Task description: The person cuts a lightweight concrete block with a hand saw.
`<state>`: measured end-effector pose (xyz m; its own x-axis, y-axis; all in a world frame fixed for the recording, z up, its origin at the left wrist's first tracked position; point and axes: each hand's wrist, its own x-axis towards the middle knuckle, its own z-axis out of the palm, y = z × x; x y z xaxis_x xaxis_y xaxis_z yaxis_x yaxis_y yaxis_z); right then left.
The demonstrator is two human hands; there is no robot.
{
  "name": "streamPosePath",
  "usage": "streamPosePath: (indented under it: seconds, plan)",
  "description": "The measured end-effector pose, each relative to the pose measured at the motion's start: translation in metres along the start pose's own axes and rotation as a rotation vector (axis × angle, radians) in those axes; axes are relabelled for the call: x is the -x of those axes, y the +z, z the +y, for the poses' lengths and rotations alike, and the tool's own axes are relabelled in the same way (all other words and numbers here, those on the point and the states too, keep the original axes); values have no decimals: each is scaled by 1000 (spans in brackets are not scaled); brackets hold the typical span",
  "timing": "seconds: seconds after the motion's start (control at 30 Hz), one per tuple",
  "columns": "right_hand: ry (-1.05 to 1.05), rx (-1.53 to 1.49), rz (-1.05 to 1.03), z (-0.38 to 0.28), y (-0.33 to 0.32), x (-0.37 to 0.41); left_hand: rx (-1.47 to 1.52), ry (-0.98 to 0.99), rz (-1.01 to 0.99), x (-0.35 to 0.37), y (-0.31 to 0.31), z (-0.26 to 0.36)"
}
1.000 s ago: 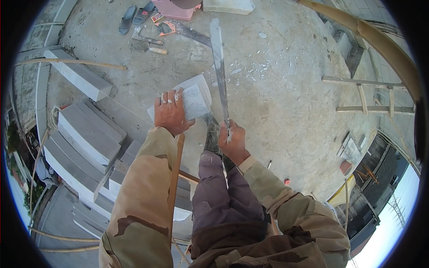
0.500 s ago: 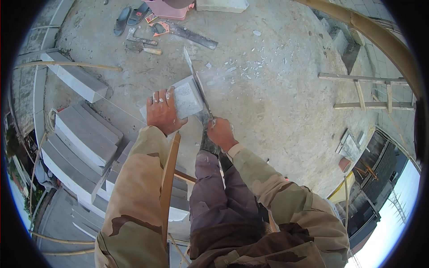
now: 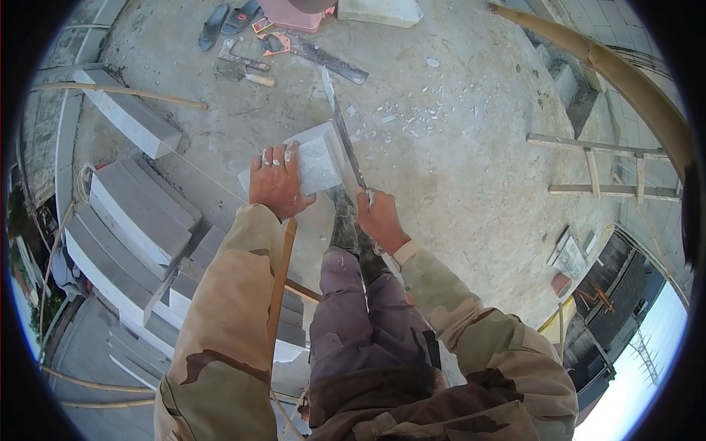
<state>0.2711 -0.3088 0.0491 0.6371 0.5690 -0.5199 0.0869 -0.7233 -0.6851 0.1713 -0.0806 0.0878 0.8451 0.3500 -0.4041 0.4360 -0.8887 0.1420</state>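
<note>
My left hand [image 3: 275,184] grips a pale white block [image 3: 319,160], its dusty fingers over the block and the thumb spread toward the near edge. White powder coats the fingers and the block's face. My right hand [image 3: 383,221] is closed round the near end of a long, narrow blade like a machete [image 3: 343,128]. The blade runs away from me, just along the block's right-hand side, with its tip past the far corner. Below the block are my dusty dark boots [image 3: 346,224], and its underside is hidden.
Pale chips [image 3: 412,121] lie scattered on the concrete floor. A saw with an orange handle [image 3: 276,44], a hatchet [image 3: 244,57] and slippers [image 3: 215,26] lie ahead. Stacked blocks [image 3: 140,213] stand at left, beside a wooden bar [image 3: 282,272]. A wooden ladder [image 3: 596,165] lies at right.
The blade has shifted slightly right, off the block's side, and my right hand has moved with it. My left hand keeps its hold on the block. The whole view has shifted a little.
</note>
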Motion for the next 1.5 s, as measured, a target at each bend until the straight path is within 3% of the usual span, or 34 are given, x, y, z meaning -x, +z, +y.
streamPosePath:
  seconds: [0.03,0.1,0.23,0.27,0.33,0.4,0.43,0.5,0.6,0.63,0.7,0.73,0.8,0.93,1.07,1.13,1.2,1.27,1.33,1.4,1.43,1.5]
  plan:
    - [5,10,-14,-19,-12,4,22,9,-1,-2,-1,-1]
    - [-71,-265,201,-51,-25,3,44,2,-1,-3,0,-5]
    - [-167,-11,139,-13,0,-18,90,52,48,-2,-1,-6]
    - [-108,111,41,14,12,-23,94,69,41,-1,-1,-6]
    - [-59,236,-69,-1,9,-39,122,71,52,-6,-3,-12]
    - [244,28,-181,-18,-12,-39,177,78,36,-2,2,-9]
    - [244,41,-188,-36,-23,-43,181,107,76,-5,5,-12]
    - [154,-84,11,-67,-34,-41,191,116,94,-2,7,-15]
    - [29,26,36,-48,-22,-43,205,140,106,-3,3,-18]
    - [37,29,35,-29,-15,-43,203,153,108,-3,2,-19]
    - [-175,316,-128,5,-2,-45,205,168,107,-4,3,-19]
    - [-177,316,-126,-14,-7,-58,183,160,138,-8,6,-19]
    - [98,125,-215,-48,-25,-56,180,152,133,1,12,-14]
    - [86,-30,36,-61,-16,-54,185,149,183,-8,6,-17]
    - [115,290,-161,15,16,-50,203,141,241,-6,14,-15]
    - [350,268,-314,37,18,-55,191,146,237,-11,11,-16]
    - [335,243,-292,31,13,-45,188,142,205,-7,10,-17]
    - [84,64,-3,10,2,-37,211,125,198,-7,12,-14]
    - [105,-71,47,-23,-9,-43,205,129,158,-7,5,-13]
    - [-143,-88,204,-36,-9,-51,182,136,145,-8,4,-14]
    - [-148,-94,211,-21,0,-50,183,127,141,-7,6,-13]
    - [29,183,-132,9,22,-55,169,121,148,-7,8,-11]
